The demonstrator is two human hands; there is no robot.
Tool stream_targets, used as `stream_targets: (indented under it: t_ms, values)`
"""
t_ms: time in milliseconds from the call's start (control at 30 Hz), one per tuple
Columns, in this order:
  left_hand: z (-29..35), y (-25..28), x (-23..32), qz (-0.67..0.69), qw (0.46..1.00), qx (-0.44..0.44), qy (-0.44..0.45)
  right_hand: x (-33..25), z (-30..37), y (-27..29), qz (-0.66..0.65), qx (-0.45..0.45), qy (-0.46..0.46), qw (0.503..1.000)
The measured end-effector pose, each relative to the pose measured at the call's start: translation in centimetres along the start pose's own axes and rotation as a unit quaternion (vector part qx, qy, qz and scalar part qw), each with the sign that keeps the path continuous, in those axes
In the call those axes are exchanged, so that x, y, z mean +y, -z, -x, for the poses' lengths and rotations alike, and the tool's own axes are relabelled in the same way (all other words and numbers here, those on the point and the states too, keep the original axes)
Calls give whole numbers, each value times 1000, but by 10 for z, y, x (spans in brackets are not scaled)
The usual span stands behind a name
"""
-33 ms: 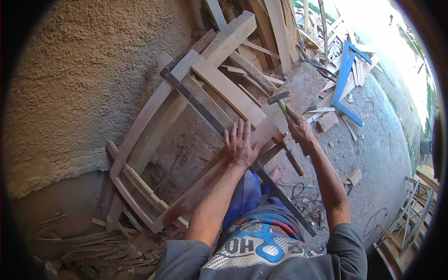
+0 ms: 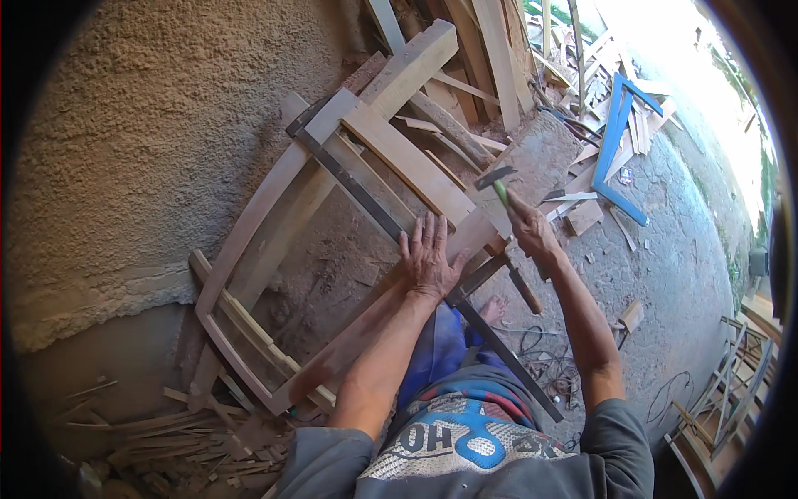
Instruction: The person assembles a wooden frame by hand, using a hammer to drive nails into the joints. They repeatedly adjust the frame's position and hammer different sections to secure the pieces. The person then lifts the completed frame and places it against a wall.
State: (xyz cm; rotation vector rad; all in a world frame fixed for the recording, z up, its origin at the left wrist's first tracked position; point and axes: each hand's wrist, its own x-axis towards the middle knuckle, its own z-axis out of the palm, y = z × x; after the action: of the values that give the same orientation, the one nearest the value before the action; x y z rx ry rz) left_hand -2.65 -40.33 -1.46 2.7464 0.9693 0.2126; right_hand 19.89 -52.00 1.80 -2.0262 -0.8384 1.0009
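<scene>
wooden frame (image 2: 407, 158) lies before the person, beside a rough wall (image 2: 166, 125), with a thick beam (image 2: 407, 71) by its far end; a long dark clamp (image 2: 353, 185) stretches across it and on toward the person's lap, its wooden handle (image 2: 524, 289) hanging at the near corner; the left hand (image 2: 428, 262) rests on that corner, fingers stretched out and slightly spread, pressing flat without gripping anything; the right hand (image 2: 532, 229) has its fingers wrapped round the handle of a hammer (image 2: 495, 176), whose head is up and looks apart from the wood; judging by how it lies, the main joining seems done, as the sides run in one closed outline and the clamp is on; what looks left is tapping the near corner snug and taking the clamp off; whether the joints sit tight cannot be told, since the left hand hides part of that corner
</scene>
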Motion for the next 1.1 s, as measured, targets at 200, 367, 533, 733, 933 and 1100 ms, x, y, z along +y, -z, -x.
stream_targets:
  t_ms: [200,367,533,733,933,1100]
  values:
    - [2,-4,-3,-3,1000,-3,6,2,-3,8,-10,40,-53,998]
    - [2,-5,-3,-9,1000,2,3,45,-25,1,23,200,-55,978]
    - [1,-7,-2,1,1000,7,4,56,-35,14,178,221,-44,958]
    - [14,-8,-14,82,995,51,0,67,18,7,178,252,105,945]
    - [108,14,21,289,947,42,134,98,97,-6,-278,-226,-144,923]
    - [129,-14,31,654,609,-110,435,103,95,-26,-383,-276,-149,869]
